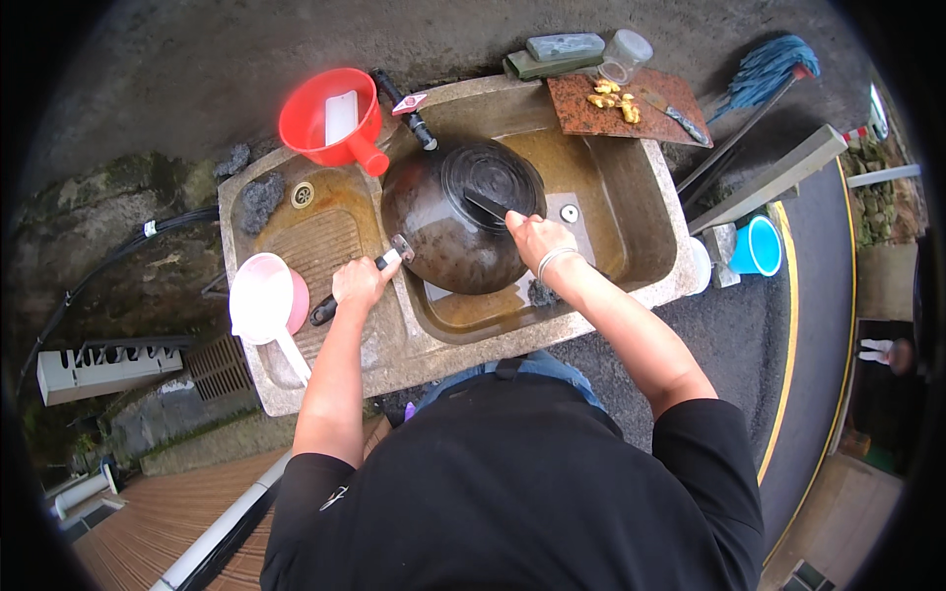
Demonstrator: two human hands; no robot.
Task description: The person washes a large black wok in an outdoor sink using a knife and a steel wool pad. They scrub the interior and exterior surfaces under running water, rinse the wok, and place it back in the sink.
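Note:
A dark wok (434, 231) lies bottom up across the right basin of a stone sink (414, 366), its wet, blackened base facing me. My left hand (358, 284) is closed around the wok's black handle (386, 259), over the ribbed drainboard side. My right hand (540, 239), a bracelet at its wrist, grips a narrow, dark flat-bladed scraping tool (483, 204). Its blade rests against the ringed base of the wok. The part of that tool inside my fingers is hidden, and its exact kind is unclear.
A red dipper (296, 123) sits at the sink's back left beside a tap (419, 126). A pink-and-white dipper (258, 305) stands front left. A reddish board (581, 116) with ginger and a knife (680, 123) lies across the back-right corner. A blue bucket (757, 246) stands right.

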